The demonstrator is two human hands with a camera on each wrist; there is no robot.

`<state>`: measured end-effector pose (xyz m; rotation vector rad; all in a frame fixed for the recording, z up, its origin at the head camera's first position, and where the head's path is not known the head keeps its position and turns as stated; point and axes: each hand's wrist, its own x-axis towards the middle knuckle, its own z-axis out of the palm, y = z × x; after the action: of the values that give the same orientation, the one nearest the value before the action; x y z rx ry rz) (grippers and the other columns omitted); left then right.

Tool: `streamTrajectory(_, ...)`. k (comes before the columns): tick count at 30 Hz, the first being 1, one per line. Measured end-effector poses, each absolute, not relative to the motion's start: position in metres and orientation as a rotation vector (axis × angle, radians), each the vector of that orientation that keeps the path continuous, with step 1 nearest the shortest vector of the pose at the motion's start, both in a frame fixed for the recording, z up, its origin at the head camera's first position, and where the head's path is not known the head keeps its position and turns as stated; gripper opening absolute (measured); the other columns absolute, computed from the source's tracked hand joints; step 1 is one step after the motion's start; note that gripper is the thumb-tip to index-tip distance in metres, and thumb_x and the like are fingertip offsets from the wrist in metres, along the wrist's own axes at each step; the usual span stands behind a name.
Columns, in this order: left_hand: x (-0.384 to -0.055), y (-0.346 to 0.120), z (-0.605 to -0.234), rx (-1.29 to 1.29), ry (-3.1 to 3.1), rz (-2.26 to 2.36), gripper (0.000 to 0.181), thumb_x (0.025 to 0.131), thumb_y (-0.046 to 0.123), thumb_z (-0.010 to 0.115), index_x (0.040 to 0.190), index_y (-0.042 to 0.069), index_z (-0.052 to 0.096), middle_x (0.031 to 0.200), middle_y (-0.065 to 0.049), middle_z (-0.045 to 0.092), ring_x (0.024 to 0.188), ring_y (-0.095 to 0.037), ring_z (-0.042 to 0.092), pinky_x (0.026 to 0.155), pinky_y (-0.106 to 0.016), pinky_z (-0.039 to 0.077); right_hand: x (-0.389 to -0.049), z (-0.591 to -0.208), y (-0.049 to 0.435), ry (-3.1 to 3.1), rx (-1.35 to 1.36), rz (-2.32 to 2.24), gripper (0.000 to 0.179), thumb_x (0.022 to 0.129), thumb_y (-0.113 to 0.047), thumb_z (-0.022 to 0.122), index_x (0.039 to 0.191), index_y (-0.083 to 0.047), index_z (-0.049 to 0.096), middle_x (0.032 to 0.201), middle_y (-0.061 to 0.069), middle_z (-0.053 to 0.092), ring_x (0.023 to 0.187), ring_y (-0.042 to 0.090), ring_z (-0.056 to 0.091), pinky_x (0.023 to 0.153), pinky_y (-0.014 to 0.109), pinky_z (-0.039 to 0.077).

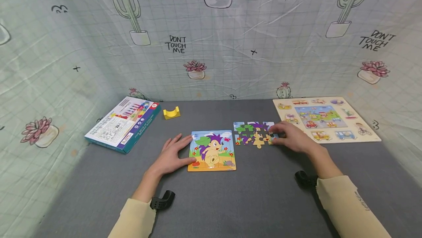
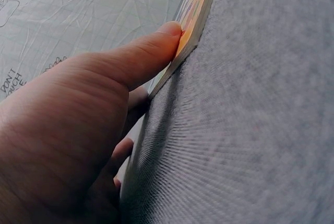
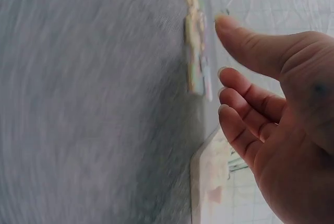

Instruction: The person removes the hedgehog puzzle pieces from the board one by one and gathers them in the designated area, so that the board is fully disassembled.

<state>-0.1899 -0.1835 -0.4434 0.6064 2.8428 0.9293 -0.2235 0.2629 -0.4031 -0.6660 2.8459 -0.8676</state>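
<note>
A square hedgehog puzzle board (image 1: pixel 212 152) lies near the middle of the table, its picture complete. My left hand (image 1: pixel 171 156) rests at its left side, fingertips by the upper left corner and thumb on the lower left edge. In the left wrist view the thumb (image 2: pixel 151 46) presses on the board's orange border (image 2: pixel 190 31). To the right of the board lies a group of loose jigsaw pieces (image 1: pixel 254 134) in rough rows with gaps. My right hand (image 1: pixel 291 137) is at their right side. In the right wrist view its thumb and fingers (image 3: pixel 242 125) are bent and apart, with nothing between them.
A larger wooden picture board (image 1: pixel 356 135) with vehicle pictures lies at the right, close behind the right hand. A flat puzzle box (image 1: pixel 112 130) is at the back left, with a yellow arched block (image 1: pixel 171 113) beside it. A printed cloth (image 1: pixel 237 65) walls the back.
</note>
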Motion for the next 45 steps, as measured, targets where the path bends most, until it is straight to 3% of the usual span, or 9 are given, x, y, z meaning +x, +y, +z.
streamTrajectory(16, -0.19, -0.179, -0.442, 0.635, 2.856, 0.914, 0.083, 0.087, 0.049, 0.075, 0.155, 0.012, 0.044, 0.159, -0.006, 0.04, 0.151, -0.035, 0.017, 0.118, -0.06, 0.004, -0.22, -0.399, 0.205, 2.772, -0.718, -1.073, 0.041, 0.093, -0.018, 0.076, 0.126, 0.003, 0.064, 0.117, 0.017, 0.063, 0.107, 0.034, 0.06, 0.09, 0.05, 0.05)
streamTrajectory(25, -0.188, -0.18, -0.443, 0.643, 2.892, 0.973, 0.074, 0.088, 0.044, 0.074, 0.149, 0.009, 0.051, 0.155, -0.012, 0.043, 0.149, -0.038, 0.021, 0.118, -0.062, 0.005, -0.219, -0.397, 0.17, 2.738, -0.797, -1.14, 0.041, 0.092, -0.016, 0.077, 0.127, 0.003, 0.064, 0.119, 0.016, 0.064, 0.107, 0.032, 0.06, 0.09, 0.048, 0.051)
streamTrajectory(34, -0.184, -0.184, -0.443, 0.67, 2.887, 1.031, 0.071, 0.087, 0.043, 0.076, 0.147, 0.012, 0.053, 0.154, -0.009, 0.046, 0.148, -0.038, 0.025, 0.118, -0.062, 0.007, -0.214, -0.398, 0.133, 2.614, -0.891, -1.172, 0.042, 0.094, -0.017, 0.075, 0.129, 0.002, 0.062, 0.118, 0.015, 0.064, 0.104, 0.032, 0.06, 0.09, 0.047, 0.052)
streamTrajectory(41, -0.175, -0.192, -0.445, 0.78, 2.862, 1.076, 0.071, 0.085, 0.044, 0.079, 0.145, 0.015, 0.054, 0.149, -0.005, 0.05, 0.145, -0.037, 0.032, 0.117, -0.061, 0.016, -0.211, -0.397, 0.109, 2.567, -0.911, -1.146, 0.043, 0.094, -0.02, 0.074, 0.129, 0.002, 0.062, 0.116, 0.013, 0.063, 0.099, 0.025, 0.06, 0.085, 0.035, 0.053)
streamTrajectory(45, -0.169, -0.196, -0.445, 0.816, 2.855, 1.029, 0.072, 0.085, 0.044, 0.079, 0.145, 0.014, 0.054, 0.148, -0.006, 0.051, 0.144, -0.035, 0.033, 0.118, -0.06, 0.015, -0.208, -0.396, 0.097, 2.537, -0.936, -1.131, 0.042, 0.095, -0.022, 0.074, 0.128, 0.001, 0.062, 0.114, 0.011, 0.063, 0.096, 0.02, 0.059, 0.084, 0.032, 0.052)
